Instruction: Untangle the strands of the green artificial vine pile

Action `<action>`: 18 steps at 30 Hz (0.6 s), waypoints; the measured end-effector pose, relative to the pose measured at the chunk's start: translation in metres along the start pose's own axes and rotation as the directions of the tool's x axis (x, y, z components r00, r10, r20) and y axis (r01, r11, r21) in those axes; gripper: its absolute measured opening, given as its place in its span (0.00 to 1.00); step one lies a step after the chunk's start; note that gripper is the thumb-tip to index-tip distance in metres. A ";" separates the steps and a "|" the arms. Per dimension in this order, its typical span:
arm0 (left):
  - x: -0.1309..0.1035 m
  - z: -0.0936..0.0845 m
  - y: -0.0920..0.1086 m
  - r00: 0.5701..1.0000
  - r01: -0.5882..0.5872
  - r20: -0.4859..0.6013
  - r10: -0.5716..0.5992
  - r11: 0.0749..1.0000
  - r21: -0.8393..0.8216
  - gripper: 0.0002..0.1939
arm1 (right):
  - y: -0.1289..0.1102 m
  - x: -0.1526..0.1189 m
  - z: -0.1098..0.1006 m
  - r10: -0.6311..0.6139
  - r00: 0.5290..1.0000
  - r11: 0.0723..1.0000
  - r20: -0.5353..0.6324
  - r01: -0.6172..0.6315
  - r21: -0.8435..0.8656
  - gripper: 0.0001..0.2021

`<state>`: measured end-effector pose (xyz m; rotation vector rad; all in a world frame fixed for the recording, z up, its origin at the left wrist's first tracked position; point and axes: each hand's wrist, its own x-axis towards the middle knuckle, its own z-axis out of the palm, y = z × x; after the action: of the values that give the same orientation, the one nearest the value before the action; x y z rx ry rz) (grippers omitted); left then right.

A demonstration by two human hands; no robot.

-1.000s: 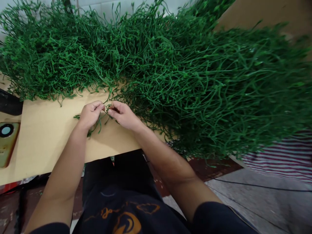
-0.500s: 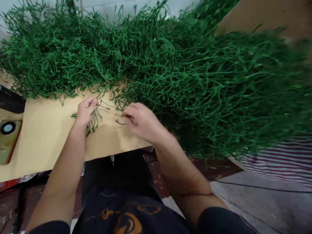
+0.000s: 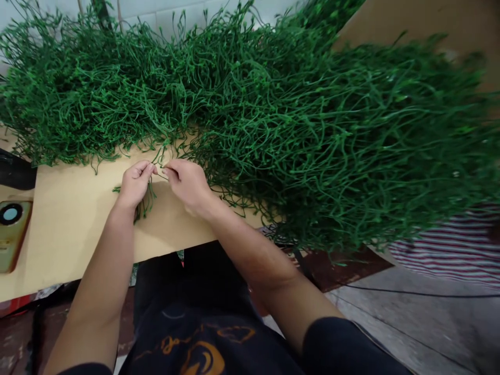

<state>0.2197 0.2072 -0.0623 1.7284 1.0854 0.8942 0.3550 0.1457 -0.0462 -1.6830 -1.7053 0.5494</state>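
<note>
My left hand (image 3: 135, 182) is closed on a small bunch of thin green stems (image 3: 147, 204), whose budded ends hang below my fingers. Close beside it, my right hand (image 3: 188, 182) pinches at a thin stem near the left fingertips; the fingers partly hide what they grip. Both hands are over a tan board (image 3: 78, 219). Right behind them rises a long, tangled heap of green plastic-looking stems (image 3: 242, 99), with loose ends spilling onto the board.
A phone (image 3: 13, 234) lies at the board's left side, below a black object (image 3: 15, 169). Brown cardboard (image 3: 425, 26) stands at the back right. Striped cloth (image 3: 449, 255) shows under the heap's right end, and a black cable (image 3: 410, 295) crosses the floor.
My right hand has moved left, away from the heap's edge, to meet my left hand. The left hand keeps its bunch in nearly the same place. The view has shifted slightly.
</note>
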 end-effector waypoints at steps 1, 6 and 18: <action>0.001 0.000 0.000 1.000 0.008 -0.002 -0.008 1.000 -0.001 0.09 | 0.000 0.000 0.000 -0.012 0.999 1.000 -0.031 0.013 0.015 0.10; 0.005 0.003 -0.001 0.999 0.046 0.009 -0.046 0.998 -0.049 0.10 | -0.004 -0.013 0.001 -0.111 0.992 0.994 -0.064 0.112 0.006 0.09; 0.000 0.016 0.004 0.994 0.106 0.028 -0.107 0.994 0.029 0.12 | -0.003 -0.037 -0.005 -0.017 0.999 0.982 -0.029 0.022 0.188 0.10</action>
<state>0.2351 0.2011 -0.0642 1.6840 1.1634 0.7883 0.3540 0.1083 -0.0468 -1.5307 -1.5962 0.6548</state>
